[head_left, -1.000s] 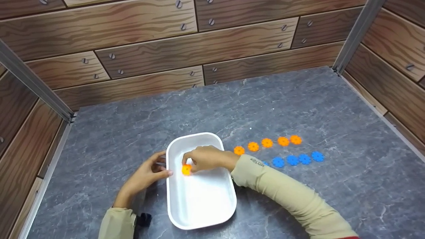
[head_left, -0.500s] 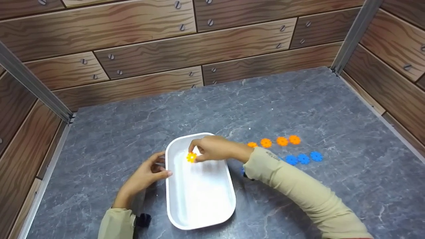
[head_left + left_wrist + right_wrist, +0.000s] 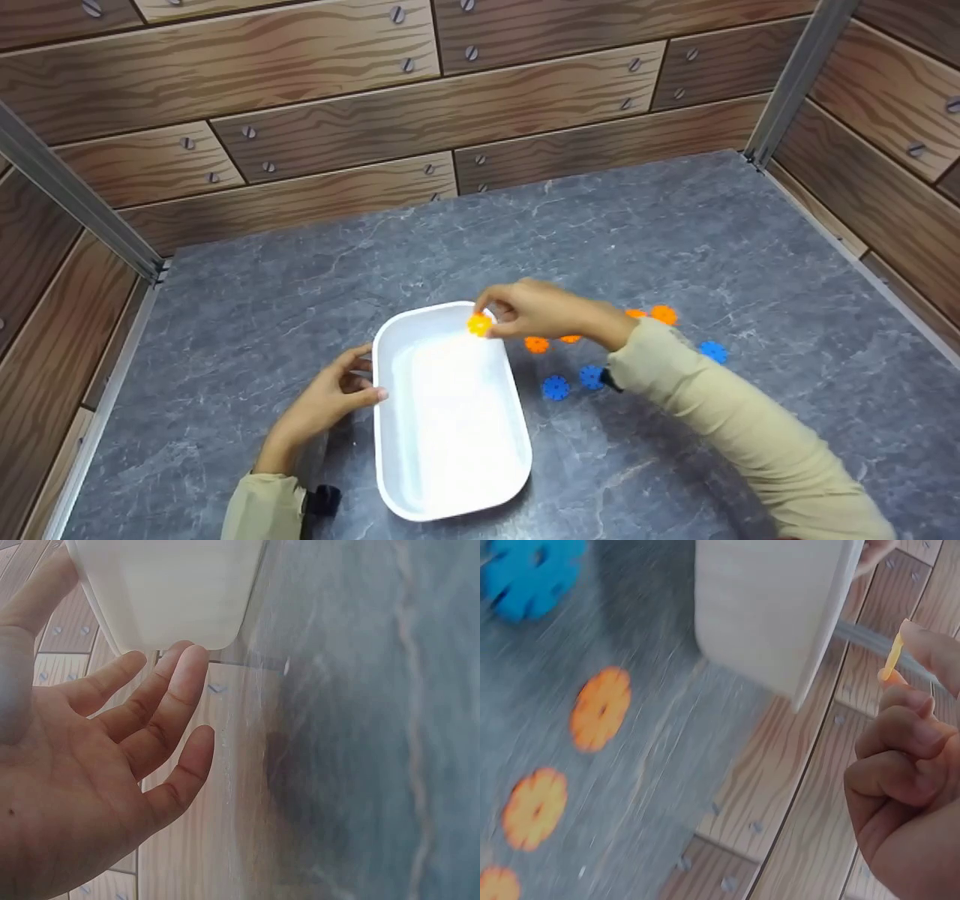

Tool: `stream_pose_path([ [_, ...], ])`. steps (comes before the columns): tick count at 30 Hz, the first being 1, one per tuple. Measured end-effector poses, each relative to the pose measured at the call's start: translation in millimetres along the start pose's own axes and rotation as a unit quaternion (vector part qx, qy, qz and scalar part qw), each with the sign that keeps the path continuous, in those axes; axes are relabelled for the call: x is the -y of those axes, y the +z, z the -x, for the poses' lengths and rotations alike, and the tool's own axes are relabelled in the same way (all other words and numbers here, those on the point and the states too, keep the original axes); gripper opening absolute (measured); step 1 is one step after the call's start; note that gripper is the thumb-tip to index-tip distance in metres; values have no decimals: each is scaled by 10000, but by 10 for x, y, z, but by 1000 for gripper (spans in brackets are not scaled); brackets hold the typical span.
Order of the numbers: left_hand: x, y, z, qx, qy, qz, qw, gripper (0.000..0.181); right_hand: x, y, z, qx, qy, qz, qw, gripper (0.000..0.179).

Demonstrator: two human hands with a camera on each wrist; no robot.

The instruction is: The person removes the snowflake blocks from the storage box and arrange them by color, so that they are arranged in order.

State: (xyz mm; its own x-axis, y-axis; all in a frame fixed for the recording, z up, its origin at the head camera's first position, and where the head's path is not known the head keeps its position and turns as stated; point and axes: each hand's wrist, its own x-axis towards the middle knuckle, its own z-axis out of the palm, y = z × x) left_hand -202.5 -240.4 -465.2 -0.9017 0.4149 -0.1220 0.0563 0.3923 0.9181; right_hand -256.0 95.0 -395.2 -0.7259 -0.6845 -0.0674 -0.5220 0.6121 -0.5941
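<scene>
My right hand (image 3: 532, 307) pinches a small yellow-orange notched disc (image 3: 478, 325) between thumb and index finger, above the far right corner of the white tray (image 3: 381, 450). In the right wrist view the disc (image 3: 893, 656) shows edge-on at the fingertips, the other fingers curled into the palm. My left hand (image 3: 330, 394) is at the tray's left side, thumb on the rim and fingers along the outer wall. In the left wrist view those fingers (image 3: 161, 709) look relaxed and slightly bent, some tips at the tray's wall. No disc shows inside the tray.
Orange notched discs (image 3: 664, 315) lie in a row right of the tray, partly hidden by my right forearm. Blue notched discs (image 3: 556, 388) form a second row nearer me, also partly covered. Wood-patterned walls (image 3: 337, 135) enclose the grey marbled tabletop (image 3: 262, 300).
My right hand has risen from inside the tray with the disc, moving right and away to the far right rim. My left hand and the tray stay in place.
</scene>
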Motion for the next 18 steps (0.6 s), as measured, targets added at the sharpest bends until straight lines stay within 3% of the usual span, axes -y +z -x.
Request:
stream_pose_path([
  [18,-13,5,1,-18,-124,-74,9999,71,-537,-387,650,-704,564,-354,9953,27],
])
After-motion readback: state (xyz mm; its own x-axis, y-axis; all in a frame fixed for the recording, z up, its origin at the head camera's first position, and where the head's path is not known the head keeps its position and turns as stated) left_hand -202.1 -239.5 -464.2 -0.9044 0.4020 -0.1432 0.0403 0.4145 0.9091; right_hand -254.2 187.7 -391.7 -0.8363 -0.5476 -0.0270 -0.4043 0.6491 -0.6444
